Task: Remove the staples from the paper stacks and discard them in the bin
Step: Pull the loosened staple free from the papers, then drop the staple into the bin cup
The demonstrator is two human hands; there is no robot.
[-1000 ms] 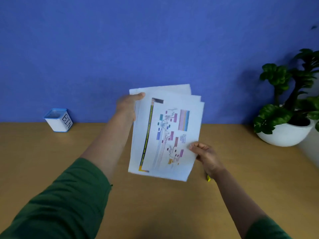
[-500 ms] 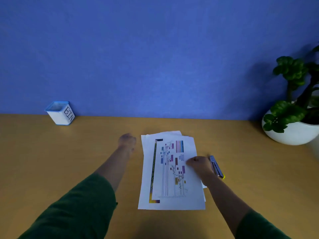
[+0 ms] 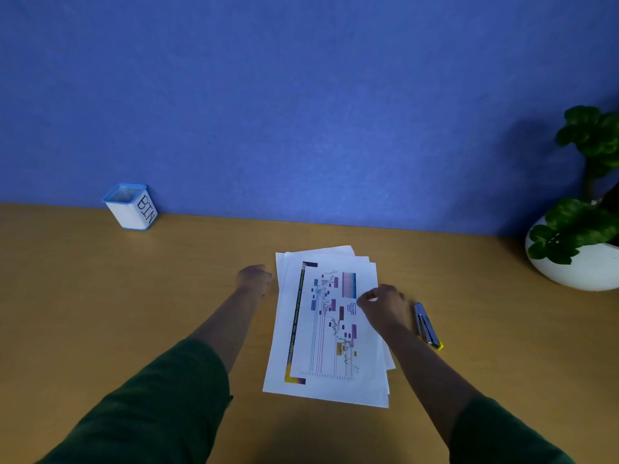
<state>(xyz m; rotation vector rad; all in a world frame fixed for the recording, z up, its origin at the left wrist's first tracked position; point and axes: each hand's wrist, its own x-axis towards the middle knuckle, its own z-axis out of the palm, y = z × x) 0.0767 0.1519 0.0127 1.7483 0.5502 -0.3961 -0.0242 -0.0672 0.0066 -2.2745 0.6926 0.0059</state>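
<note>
A stack of white paper sheets (image 3: 326, 329), the top one printed with a coloured chart, lies flat on the wooden table (image 3: 134, 313), its sheets slightly fanned. My left hand (image 3: 253, 277) sits just off the stack's upper left edge, loosely curled and holding nothing. My right hand (image 3: 383, 304) hovers over the stack's right side with fingers curled and thumb tucked toward them; nothing shows in it. A metal staple tool with a yellow end (image 3: 426, 325) lies on the table right of that hand. The white, blue-rimmed cup marked BIN (image 3: 131, 207) stands far left by the wall.
A potted green plant in a white bowl (image 3: 579, 262) stands at the far right. The blue wall (image 3: 301, 112) runs along the table's back edge. Bare wood stretches between the bin and the papers.
The stack, held up in both hands a second ago, now lies on the table. My left hand has let go and sits beside it. My right hand has shifted slightly up the sheet.
</note>
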